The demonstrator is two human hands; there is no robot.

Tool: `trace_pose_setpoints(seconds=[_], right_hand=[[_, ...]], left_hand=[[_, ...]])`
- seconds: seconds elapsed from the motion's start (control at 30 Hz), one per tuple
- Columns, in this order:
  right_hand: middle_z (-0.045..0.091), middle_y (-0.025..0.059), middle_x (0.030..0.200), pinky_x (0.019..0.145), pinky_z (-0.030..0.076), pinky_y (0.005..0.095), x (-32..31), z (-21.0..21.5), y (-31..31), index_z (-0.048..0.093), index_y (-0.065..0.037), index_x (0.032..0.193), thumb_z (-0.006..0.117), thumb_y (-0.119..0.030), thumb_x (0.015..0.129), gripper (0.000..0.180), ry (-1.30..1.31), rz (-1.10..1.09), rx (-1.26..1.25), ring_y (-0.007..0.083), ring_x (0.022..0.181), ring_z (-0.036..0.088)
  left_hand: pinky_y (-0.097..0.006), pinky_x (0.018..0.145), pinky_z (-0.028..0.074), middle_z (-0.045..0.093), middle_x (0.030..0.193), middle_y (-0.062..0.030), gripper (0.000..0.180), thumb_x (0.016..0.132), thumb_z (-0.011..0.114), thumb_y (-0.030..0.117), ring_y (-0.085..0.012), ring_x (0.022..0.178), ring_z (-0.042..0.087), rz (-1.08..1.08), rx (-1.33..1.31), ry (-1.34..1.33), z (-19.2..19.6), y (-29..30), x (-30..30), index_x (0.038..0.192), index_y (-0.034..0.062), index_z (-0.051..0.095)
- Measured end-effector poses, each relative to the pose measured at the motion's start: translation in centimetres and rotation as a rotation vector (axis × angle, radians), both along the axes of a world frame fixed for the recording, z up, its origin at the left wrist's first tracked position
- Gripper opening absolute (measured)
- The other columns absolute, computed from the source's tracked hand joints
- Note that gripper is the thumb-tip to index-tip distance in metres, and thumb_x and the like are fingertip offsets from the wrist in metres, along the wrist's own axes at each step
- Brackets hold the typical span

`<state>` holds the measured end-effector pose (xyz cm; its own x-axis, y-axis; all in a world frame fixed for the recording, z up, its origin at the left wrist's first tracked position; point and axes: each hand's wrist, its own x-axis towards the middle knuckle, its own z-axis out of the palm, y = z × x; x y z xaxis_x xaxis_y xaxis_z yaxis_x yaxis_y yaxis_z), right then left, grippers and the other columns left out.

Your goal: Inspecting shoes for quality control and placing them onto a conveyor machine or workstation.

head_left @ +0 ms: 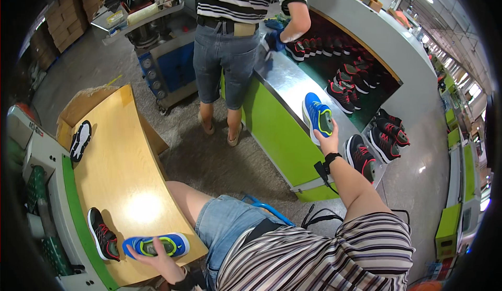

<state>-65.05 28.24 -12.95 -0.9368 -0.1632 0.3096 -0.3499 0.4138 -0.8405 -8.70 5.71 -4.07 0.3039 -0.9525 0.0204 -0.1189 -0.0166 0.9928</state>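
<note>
Biggest first: we saw a lime-green counter with a shiny metal top (pixel 282 82) running under a curved white housing (pixel 376 35), and a smaller pale wooden counter (pixel 107 170) at left. A co-worker in a striped shirt (pixel 235 1) stood further along the metal one. Black-and-red sneakers (pixel 339 96) filled the housing; a few more stood at the near end. On the wood sat one black-and-red sneaker (pixel 102 233), plus a dark shoe with its white-patterned sole showing (pixel 81 140).

Our right hand (pixel 329 143) had its grip pinching the heel of a blue sneaker with lime trim (pixel 315 112) above the metal top. Our left hand (pixel 163 264) was at its apparent mate, a second blue sneaker (pixel 180 244) on the wood; pinching or just touching, we couldn't tell. We judged the work midway: black shoes placed, blue pair unfinished.
</note>
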Motion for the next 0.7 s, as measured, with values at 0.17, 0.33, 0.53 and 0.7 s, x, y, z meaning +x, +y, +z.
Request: trace_pose_setpoints(seconds=[0.17,0.33,0.53,0.7], right_hand=[[0.059,0.0192,0.131,0.102,0.047,0.0373,2.8,2.7,-3.1,0.039,-0.003,0.148,0.083,-0.017,0.080,0.083,-0.112,-0.035,-0.064,0.0276,0.117,0.060],[0.063,0.0147,0.124,0.095,0.050,0.0338,8.5,4.9,-7.6,0.046,-0.001,0.143,0.085,-0.021,0.079,0.078,-0.278,0.151,-0.125,0.0235,0.112,0.061],[0.065,0.0076,0.125,0.090,0.053,0.0385,17.9,5.2,-17.8,0.051,-0.009,0.136,0.077,-0.019,0.088,0.055,-0.963,0.598,-0.310,0.0206,0.110,0.064],[0.064,0.0075,0.127,0.096,0.052,0.0355,26.2,8.6,-27.6,0.050,-0.006,0.140,0.074,-0.011,0.090,0.056,-0.960,1.029,-0.219,0.0193,0.113,0.064]], left_hand=[[-0.041,0.115,0.034,0.034,0.151,-0.0143,0.083,0.081,0.064,-0.005,-0.0286,0.134,0.041,-0.055,0.014,0.053,0.8,0.0,-0.5,0.155,0.0093,0.030],[-0.039,0.109,0.040,0.039,0.147,-0.0108,0.086,0.079,0.060,-0.010,-0.0266,0.128,0.046,-0.064,0.050,0.195,0.4,1.9,0.8,0.155,0.0135,0.029],[-0.037,0.114,0.033,0.038,0.147,-0.0148,0.093,0.073,0.067,-0.006,-0.0272,0.133,0.040,-0.175,0.073,0.034,-0.1,1.6,2.5,0.155,0.0064,0.025],[-0.033,0.094,0.053,0.057,0.128,-0.0099,0.085,0.077,0.061,-0.010,-0.0211,0.112,0.061,-0.118,0.329,0.609,7.4,0.6,8.1,0.154,0.0092,0.031]])
